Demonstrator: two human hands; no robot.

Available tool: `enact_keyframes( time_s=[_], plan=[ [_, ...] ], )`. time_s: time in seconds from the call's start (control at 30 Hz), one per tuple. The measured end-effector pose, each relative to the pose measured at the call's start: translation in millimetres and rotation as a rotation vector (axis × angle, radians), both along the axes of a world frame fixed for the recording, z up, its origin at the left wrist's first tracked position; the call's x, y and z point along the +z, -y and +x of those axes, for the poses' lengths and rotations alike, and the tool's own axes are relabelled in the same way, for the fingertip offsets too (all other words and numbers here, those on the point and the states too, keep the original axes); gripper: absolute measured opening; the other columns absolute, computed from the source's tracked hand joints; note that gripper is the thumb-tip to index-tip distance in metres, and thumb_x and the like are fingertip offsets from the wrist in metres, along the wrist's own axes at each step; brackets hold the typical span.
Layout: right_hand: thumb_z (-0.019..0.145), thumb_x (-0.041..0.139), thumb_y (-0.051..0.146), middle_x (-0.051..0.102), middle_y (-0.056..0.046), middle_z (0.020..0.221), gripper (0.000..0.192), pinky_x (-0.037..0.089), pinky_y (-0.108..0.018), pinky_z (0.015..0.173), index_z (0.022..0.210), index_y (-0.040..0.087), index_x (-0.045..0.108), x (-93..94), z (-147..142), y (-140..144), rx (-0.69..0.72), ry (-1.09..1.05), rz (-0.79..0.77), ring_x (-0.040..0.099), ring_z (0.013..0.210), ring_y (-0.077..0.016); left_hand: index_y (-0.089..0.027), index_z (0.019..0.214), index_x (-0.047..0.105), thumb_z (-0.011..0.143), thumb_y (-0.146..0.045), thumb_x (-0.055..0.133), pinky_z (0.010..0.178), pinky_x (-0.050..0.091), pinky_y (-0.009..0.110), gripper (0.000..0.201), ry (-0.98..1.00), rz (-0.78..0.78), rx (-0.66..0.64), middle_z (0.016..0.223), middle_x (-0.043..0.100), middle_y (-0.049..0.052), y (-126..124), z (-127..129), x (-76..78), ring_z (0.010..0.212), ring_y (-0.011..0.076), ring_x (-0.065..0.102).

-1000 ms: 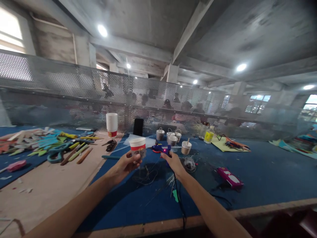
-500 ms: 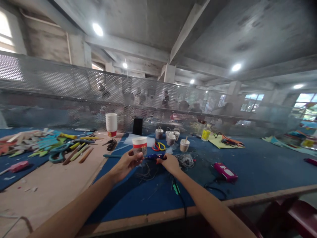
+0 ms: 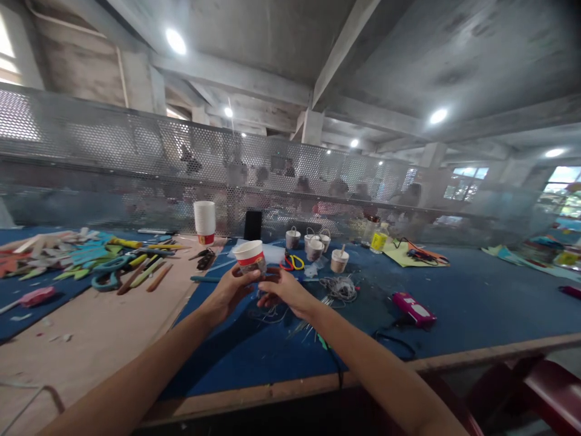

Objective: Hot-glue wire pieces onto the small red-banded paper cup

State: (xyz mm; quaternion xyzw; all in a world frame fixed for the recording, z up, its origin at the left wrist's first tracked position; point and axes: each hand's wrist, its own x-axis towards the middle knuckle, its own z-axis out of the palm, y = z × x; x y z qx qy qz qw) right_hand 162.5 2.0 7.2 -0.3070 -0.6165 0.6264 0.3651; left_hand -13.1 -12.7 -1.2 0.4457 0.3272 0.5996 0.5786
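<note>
At far right corner of board (image 3: 91, 348): stack (image 3: 204, 219), liable to topple if bumped. Left hand (image 3: 232, 289): gripping tilted cup (image 3: 251, 257), raised above desk (image 3: 467, 309), back from front edge; risk of denting under hard squeeze. Right hand (image 3: 285, 290): curled beside cup's base, contact or grip impossible to tell; risk of jolting cup. Further right: wire (image 3: 345, 289), apt to snag wrist.
</note>
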Motion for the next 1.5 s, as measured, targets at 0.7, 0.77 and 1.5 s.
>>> enact_keyframes(
  time_s=[0.7, 0.77, 1.5],
  plan=[
    [0.077, 0.073, 0.057, 0.064, 0.002, 0.069, 0.040, 0.041, -0.024, 0.062, 0.082, 0.018, 0.076, 9.7, 28, -11, -0.257, 0.076, 0.314, 0.053, 0.065, -0.0130, -0.019, 0.102, 0.078, 0.069, -0.030, 0.090, 0.070, 0.053, 0.025, 0.037, -0.100, -0.098, 0.014, 0.104, 0.077, 0.008, -3, 1, -4.5, 0.084, 0.0181, 0.069],
    [0.077, 0.073, 0.051, 0.069, 0.000, 0.077, 0.033, 0.045, -0.026, 0.071, 0.081, 0.018, 0.076, 8.2, 27, -14, -0.325, 0.048, 0.342, 0.059, 0.073, -0.0153, -0.020, 0.106, 0.078, 0.070, -0.030, 0.089, 0.072, 0.053, 0.025, 0.039, -0.099, -0.089, -0.010, 0.107, 0.076, 0.008, -1, 2, -3.6, 0.087, 0.0176, 0.069],
    [0.078, 0.074, 0.046, 0.069, 0.001, 0.072, 0.028, 0.048, -0.026, 0.072, 0.075, 0.019, 0.071, -10.0, 25, -27, -0.429, -0.042, 0.397, 0.062, 0.070, -0.0161, -0.021, 0.113, 0.074, 0.072, -0.031, 0.087, 0.084, 0.055, 0.035, 0.044, -0.070, -0.031, -0.129, 0.121, 0.075, 0.012, -1, 4, -5.4, 0.105, 0.0275, 0.070]
  ],
)
